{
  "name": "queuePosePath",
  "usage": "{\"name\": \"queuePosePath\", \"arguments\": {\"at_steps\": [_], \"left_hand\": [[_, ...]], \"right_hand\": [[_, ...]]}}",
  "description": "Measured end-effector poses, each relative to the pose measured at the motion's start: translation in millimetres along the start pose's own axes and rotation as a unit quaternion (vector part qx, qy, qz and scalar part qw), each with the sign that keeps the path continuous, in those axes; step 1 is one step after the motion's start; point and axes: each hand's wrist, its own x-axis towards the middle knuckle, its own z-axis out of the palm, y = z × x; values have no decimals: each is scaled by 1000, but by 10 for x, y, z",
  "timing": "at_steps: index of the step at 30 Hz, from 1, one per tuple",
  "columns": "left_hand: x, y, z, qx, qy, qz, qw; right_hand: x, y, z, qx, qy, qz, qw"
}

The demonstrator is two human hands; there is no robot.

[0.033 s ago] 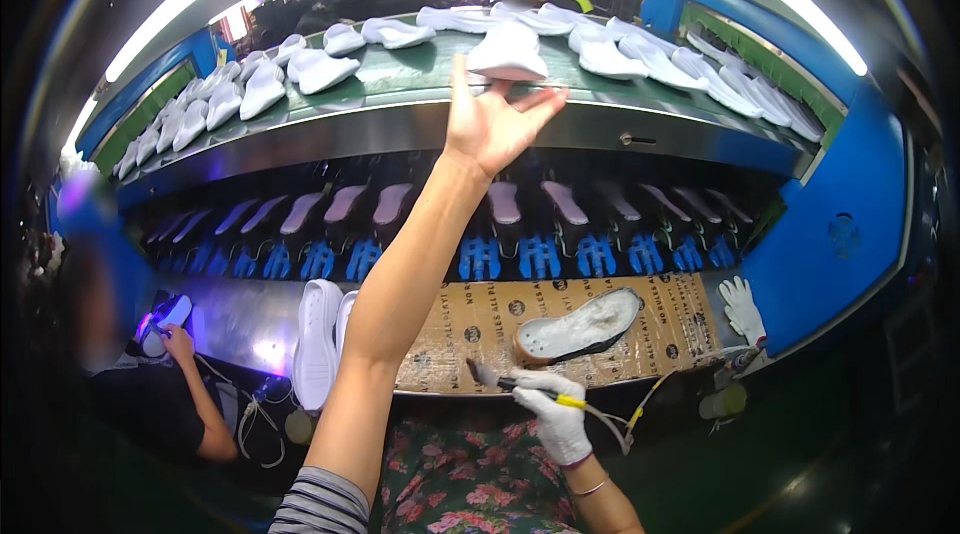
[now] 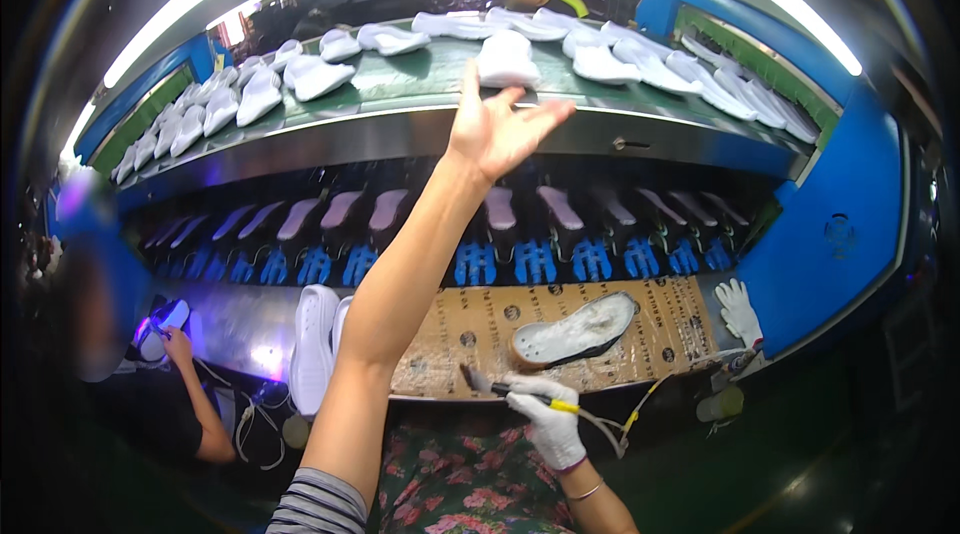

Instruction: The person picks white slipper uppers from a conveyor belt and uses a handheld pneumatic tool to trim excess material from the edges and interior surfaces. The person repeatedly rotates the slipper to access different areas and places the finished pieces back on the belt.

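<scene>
My bare left hand [image 2: 500,129] reaches far forward, palm up and fingers spread, at the near edge of the green conveyor belt [image 2: 420,84]. Just beyond its fingertips stands a white shoe sole [image 2: 507,56]; whether they still touch it I cannot tell. My right hand [image 2: 550,424], in a white glove, is closed around a brush [image 2: 482,381] with a dark handle, yellow tape and a pale tube. The brush is over the near edge of the cardboard [image 2: 440,344]. A shoe-shaped piece [image 2: 575,331], white on top with a dark side and tan end, lies on that cardboard.
Several white soles [image 2: 320,77] cover the belt. Beneath it runs a row of pinkish shoe forms above blue clamps [image 2: 535,262]. A pair of white soles [image 2: 315,349] lies left of the cardboard, a white glove [image 2: 738,312] to its right. A co-worker's hand [image 2: 177,344] works at far left.
The white sole by my left hand has turned and looks narrower, while those fingers are slightly lower and farther right. My right hand and the brush have shifted slightly left.
</scene>
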Motion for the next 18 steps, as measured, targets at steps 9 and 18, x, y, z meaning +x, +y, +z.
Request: {"name": "queuePosePath", "arguments": {"at_steps": [9, 18], "left_hand": [[697, 367, -227, 865, 170, 326, 341], [1154, 632, -527, 883, 175, 364, 241]], "right_hand": [[-17, 134, -224, 53, 48, 52, 996], [-16, 337, -187, 28, 34, 53, 998]]}}
